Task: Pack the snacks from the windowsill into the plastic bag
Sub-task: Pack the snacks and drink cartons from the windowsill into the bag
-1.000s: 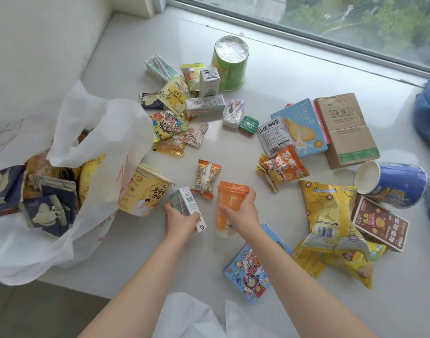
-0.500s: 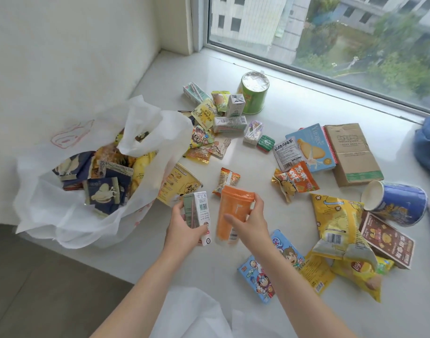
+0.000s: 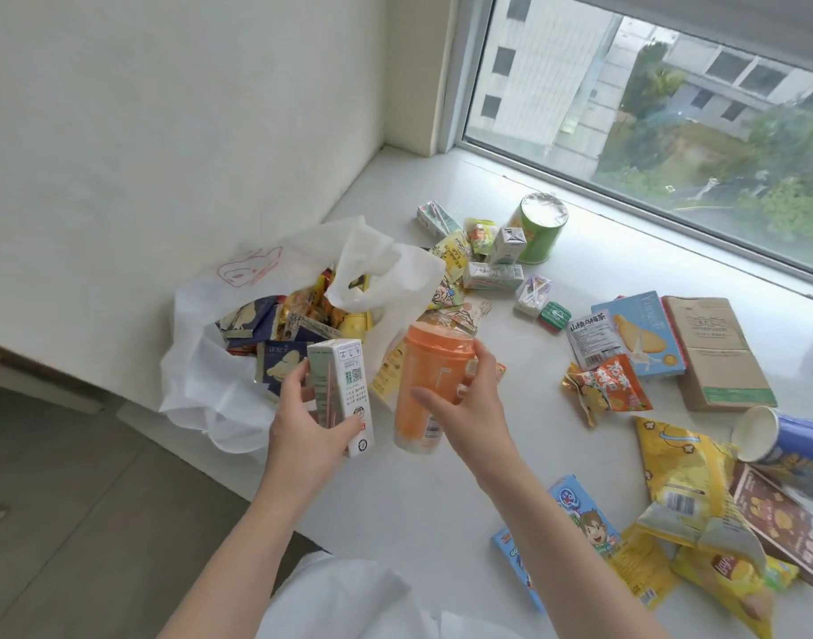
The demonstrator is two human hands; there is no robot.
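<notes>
Hands full, the person stood at the windowsill (image 3: 446,477) with two snacks lifted clear of it. The left hand (image 3: 310,419) had thumb and fingers curled round a tall white carton (image 3: 344,394), held upright just beside the plastic bag (image 3: 201,385). The right hand (image 3: 469,408) gripped an orange cup (image 3: 430,385) from its side, fingers wrapped over the lidded top, the cup tilted a little.

To my eye the step was carrying both to the bag. The mouth gaped toward the hands, but one loose white flap drooped over the heap of packets inside. I would have lowered the carton first into the near gap, on its side, then the cup upright beside it so the lid stayed on.

Many snacks lay on the pale, glossy sill: a green tin (image 3: 538,228) by the glass, a brown box (image 3: 713,352), yellow crisp bags (image 3: 699,500) and a blue tub (image 3: 782,440) on its side. A plain wall stood left, grey floor below, trees and buildings outside the window (image 3: 672,108).
</notes>
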